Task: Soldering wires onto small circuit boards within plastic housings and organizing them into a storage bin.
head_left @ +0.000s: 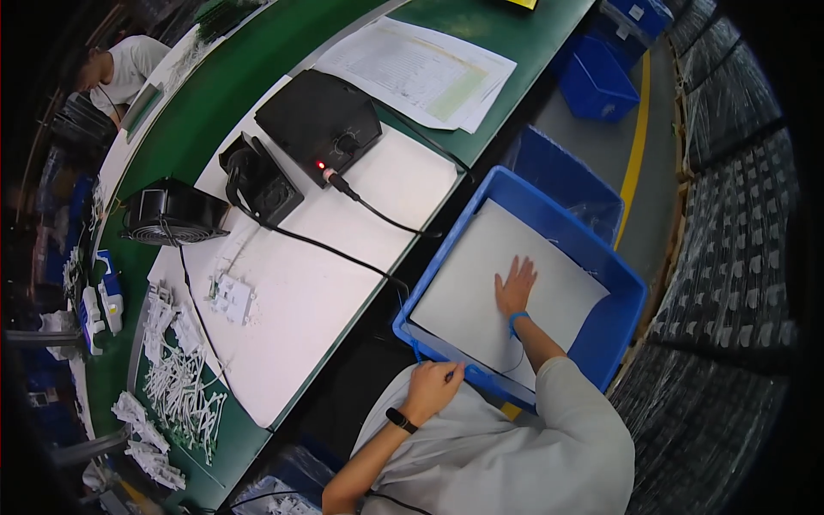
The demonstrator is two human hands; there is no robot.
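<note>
My right hand [516, 289] lies with fingers spread on a large pale sheet [463, 283] inside a blue plastic bin [633, 296]. Round its wrist is a blue wrist strap [518, 323] with a thin cord. Closer to my body, my left hand [433, 388] is closed beside the bin's near rim, next to a bit of blue cord [482, 376]. What its curled fingers hold, if anything, is too small to make out. A dark band [401, 420] sits on the left wrist.
On the green bench to the left are a black soldering station [313, 116], an iron holder [262, 180], a small fan [172, 210], a white part [232, 299], piled white wires [184, 390] and papers [421, 73]. Wrapped stacks [730, 257] stand right. A person [129, 69] sits far left.
</note>
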